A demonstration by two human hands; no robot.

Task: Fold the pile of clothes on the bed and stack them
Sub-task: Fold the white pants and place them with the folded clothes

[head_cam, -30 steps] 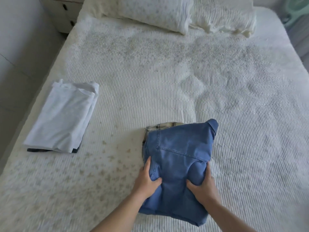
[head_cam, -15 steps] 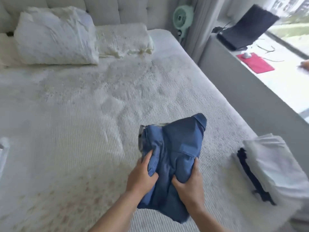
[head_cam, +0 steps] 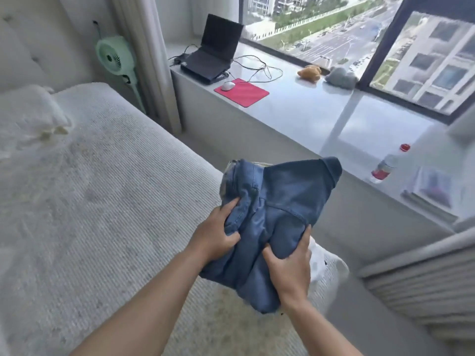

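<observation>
Head view: my left hand (head_cam: 218, 237) and right hand (head_cam: 288, 268) both grip the folded jeans (head_cam: 277, 201). I hold them bunched so the folds stay together.

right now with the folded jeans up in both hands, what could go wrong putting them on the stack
The folded jeans are held only at their near edge by the left hand and right hand, so the far layers could sag open before landing. The white stack is mostly hidden under the jeans and sits near the edge of the bed, so a blind or off-centre drop might tip it to the floor.
</observation>
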